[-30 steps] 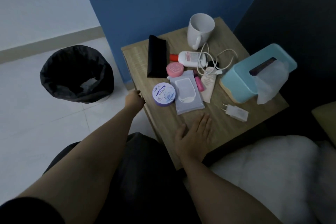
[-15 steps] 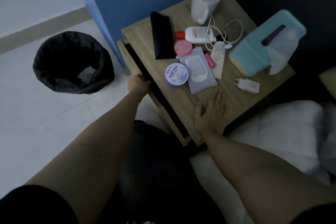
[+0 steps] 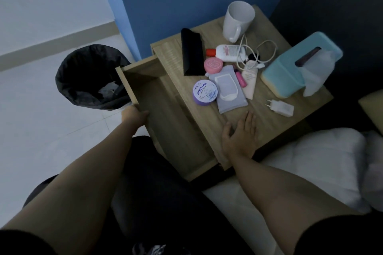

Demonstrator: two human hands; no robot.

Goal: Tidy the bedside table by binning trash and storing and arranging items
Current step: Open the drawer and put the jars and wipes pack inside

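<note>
One drawer [image 3: 165, 114] now much further out, left hand [image 3: 133, 114] gripping front

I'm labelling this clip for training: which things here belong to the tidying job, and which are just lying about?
Job: drawer, left hand holding its front, bin, cream jar, wipes pack, black case, lotion bottle, plug, mug, tissue box, table.
Lying about: white bedding, cushion.

Wooden bedside table [image 3: 275, 124], mug [image 3: 238, 19], tissue box [image 3: 290, 70]
</note>
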